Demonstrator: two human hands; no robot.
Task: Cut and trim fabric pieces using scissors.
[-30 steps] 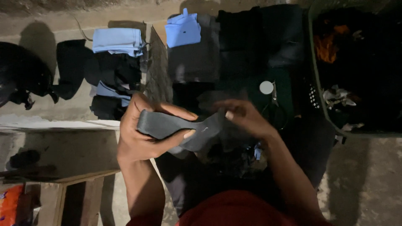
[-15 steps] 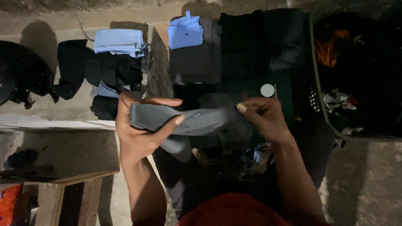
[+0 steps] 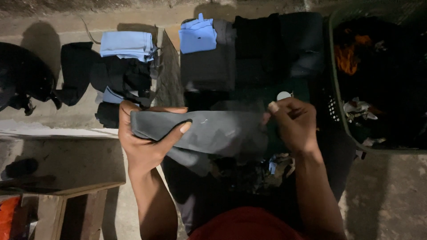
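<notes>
Stretching a grey garment [image 3: 213, 131] between left hand [image 3: 144, 142] and right hand [image 3: 293, 126], each grip clenched on it.

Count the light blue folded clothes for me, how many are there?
3: one light blue folded cloth on the upper-left pile, a smaller light blue piece poking out below it, and a light blue folded shirt at top middle. Dark piles may hide more.

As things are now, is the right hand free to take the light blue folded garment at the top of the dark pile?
Probably not at once. The right hand pinches one end of the grey cloth, whose other end the left hand holds. The light blue folded garment lies uncovered, so only the full grip hinders.
</notes>
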